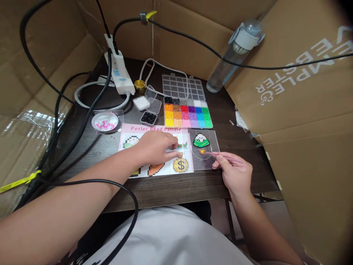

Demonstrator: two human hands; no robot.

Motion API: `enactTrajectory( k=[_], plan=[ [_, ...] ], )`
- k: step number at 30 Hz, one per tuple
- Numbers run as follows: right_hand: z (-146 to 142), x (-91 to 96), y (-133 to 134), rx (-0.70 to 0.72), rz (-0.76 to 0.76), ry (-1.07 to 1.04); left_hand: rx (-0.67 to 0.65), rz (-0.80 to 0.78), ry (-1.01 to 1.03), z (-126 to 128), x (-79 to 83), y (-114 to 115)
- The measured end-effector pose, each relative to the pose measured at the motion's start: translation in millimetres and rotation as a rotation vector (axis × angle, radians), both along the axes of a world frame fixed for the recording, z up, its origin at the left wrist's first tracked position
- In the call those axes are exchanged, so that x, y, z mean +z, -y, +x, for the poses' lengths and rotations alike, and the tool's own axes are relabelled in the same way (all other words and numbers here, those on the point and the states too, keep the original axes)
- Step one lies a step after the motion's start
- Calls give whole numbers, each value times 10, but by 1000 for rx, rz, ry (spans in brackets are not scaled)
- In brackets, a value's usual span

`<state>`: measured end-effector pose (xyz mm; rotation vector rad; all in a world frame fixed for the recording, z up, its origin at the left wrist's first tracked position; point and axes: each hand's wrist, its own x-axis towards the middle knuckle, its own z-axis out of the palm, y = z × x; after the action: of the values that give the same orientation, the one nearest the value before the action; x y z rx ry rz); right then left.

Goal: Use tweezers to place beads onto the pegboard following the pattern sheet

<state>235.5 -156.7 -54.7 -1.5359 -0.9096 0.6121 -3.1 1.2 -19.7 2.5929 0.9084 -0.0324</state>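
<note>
My right hand (237,173) pinches pink tweezers (224,157), their tips at a small cluster of yellow-orange beads (202,151) on a clear pegboard (213,140). Above that cluster sits a finished-looking bead shape (201,140) in white and green with a black outline. A clear round rim surrounds the cluster. My left hand (157,147) rests on the printed bead pattern sheet (162,170), its fingers curled; whether anything is between them is hidden. Near its thumb a money bag pattern (180,165) shows on the sheet.
Behind the sheet lies a compartment box of coloured beads (189,113), its clear lid (183,86) folded back. Small boxes hold black beads (148,117) and white beads (141,103). A white dish (96,120) holds pink beads. A power strip (119,70), bottle (234,55) and hanging black cables (187,36) surround them.
</note>
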Motion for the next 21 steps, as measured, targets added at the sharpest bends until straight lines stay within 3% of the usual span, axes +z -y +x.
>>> enactTrajectory(
  k=[15,18,21],
  plan=[
    [25,-36,18,-14,-9,-39,-4,4,-12,-7,-5,-1],
    [38,29,12,1,33,-58,-18,9,23,-17,-25,-3],
    [64,215,-80,20,154,-76,-32,15,58,-25,-54,-7]
  ],
)
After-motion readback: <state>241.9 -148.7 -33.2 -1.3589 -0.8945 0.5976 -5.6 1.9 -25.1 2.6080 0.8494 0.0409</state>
